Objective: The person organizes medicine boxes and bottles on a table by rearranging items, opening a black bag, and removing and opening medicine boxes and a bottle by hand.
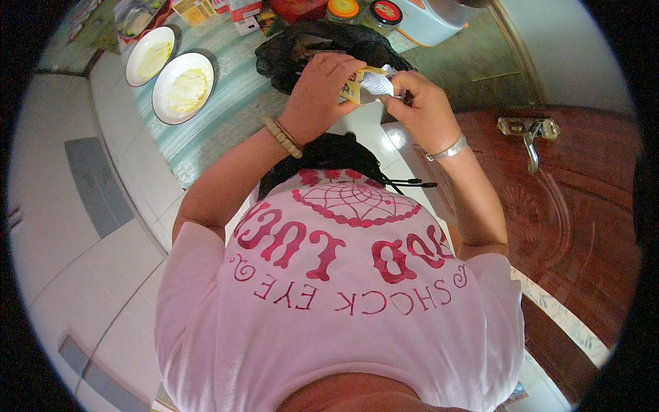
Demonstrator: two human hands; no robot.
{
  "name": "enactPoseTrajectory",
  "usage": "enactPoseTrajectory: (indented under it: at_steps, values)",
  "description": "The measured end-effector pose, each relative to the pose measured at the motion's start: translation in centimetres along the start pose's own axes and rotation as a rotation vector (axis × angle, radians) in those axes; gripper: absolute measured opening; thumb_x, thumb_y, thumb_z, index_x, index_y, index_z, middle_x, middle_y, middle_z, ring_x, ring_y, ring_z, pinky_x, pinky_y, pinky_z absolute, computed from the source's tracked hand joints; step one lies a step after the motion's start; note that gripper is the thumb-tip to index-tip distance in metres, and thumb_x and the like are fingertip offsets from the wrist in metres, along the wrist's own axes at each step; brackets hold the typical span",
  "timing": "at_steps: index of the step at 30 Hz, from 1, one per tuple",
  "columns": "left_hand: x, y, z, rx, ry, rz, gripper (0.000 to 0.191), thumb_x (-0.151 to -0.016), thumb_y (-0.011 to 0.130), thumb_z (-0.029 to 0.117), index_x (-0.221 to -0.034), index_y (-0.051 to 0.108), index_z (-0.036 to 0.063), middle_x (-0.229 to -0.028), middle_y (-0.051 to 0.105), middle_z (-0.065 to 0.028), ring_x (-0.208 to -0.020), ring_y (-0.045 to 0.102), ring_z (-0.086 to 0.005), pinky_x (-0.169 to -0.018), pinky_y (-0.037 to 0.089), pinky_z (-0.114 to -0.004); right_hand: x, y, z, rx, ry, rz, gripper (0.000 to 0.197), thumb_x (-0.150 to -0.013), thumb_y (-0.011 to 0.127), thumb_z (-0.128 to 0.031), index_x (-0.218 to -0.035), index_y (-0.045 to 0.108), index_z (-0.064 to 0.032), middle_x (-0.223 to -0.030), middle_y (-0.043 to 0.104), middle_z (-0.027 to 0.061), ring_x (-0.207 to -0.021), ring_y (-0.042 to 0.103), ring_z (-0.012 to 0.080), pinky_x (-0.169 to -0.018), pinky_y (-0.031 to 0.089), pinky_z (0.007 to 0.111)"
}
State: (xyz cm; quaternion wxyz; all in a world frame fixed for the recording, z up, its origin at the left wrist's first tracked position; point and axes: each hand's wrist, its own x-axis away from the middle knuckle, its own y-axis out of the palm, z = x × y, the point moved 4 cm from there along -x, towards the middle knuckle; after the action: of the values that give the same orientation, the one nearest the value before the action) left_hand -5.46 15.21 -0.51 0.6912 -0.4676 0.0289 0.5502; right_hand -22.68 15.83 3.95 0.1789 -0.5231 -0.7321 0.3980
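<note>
My left hand (pixel 324 92) grips a small yellow-and-white cardboard box (pixel 352 90) from its left side. At the box's open end, my right hand (pixel 425 105) pinches a folded white paper leaflet (pixel 377 83) covered in small print. Part of the leaflet still sits inside the box, and I cannot tell how deep it goes. Behind both hands lies a crumpled black plastic bag (pixel 288 49) on the table. A beaded bracelet circles my left wrist; a silver bangle is on my right.
Two white plates (pixel 183 88) with yellowish residue stand on the striped tabletop (pixel 231 103) at left. Small cartons (pixel 244 10), lidded jars (pixel 385 13) and a white-and-blue container (pixel 432 20) line the back. To the right is a dark red door (pixel 576 206) with a metal handle (pixel 530 139).
</note>
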Motion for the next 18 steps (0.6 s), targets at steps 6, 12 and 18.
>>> enactPoseTrajectory:
  at_steps: [6,12,18]
  values:
    - [0.7,0.4,0.5,-0.043,-0.018,-0.035,0.057,-0.064,0.074,0.016,-0.116,0.053,0.0087,-0.113,0.056,-0.0112,-0.106,0.051,-0.0310,-0.095,0.038,-0.041,0.9,0.2,0.2,-0.335,0.247,-0.090,0.018,-0.084,0.064,-0.019,-0.086,0.061,-0.0017,-0.071,0.054,0.0124,-0.063,0.052,0.0231,-0.059,0.043,0.032]
    - [1.3,1.3,2.1,-0.041,0.077,-0.103,0.056,-0.063,0.074,0.026,-0.113,0.055,0.0096,-0.110,0.056,-0.0090,-0.105,0.050,-0.0296,-0.094,0.036,-0.041,2.1,1.6,1.0,-0.079,0.128,-0.178,0.016,-0.080,0.064,-0.019,-0.089,0.068,-0.0065,-0.073,0.055,0.0164,-0.070,0.057,0.0293,-0.064,0.046,0.038]
    - [1.8,1.8,2.4,0.006,0.003,-0.136,0.053,-0.064,0.075,0.027,-0.110,0.055,0.0088,-0.110,0.056,-0.0093,-0.104,0.050,-0.0298,-0.092,0.037,-0.041,2.8,3.3,1.5,-0.007,0.118,-0.095,0.016,-0.078,0.066,-0.019,-0.090,0.068,-0.0089,-0.078,0.058,0.0133,-0.069,0.057,0.0292,-0.064,0.046,0.039]
